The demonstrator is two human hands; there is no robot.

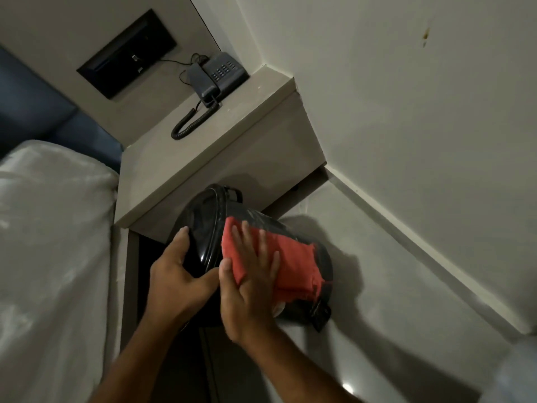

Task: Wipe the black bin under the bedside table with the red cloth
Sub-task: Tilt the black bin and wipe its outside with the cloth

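Observation:
The black bin [203,219] lies tipped on its side on the floor, just in front of and partly under the bedside table [220,158]. My left hand [177,274] grips the glossy lid end of the bin. The red cloth [293,257] is spread over the bin's side. My right hand [250,280] presses flat on the cloth with its fingers spread. The bin's pedal [321,315] sticks out at the lower right.
A dark telephone [218,77] with a coiled cord sits on the bedside table. A bed with a white cover [52,242] runs along the left. A pale wall [406,112] and its skirting close the right. Glossy floor [377,330] lies below the bin.

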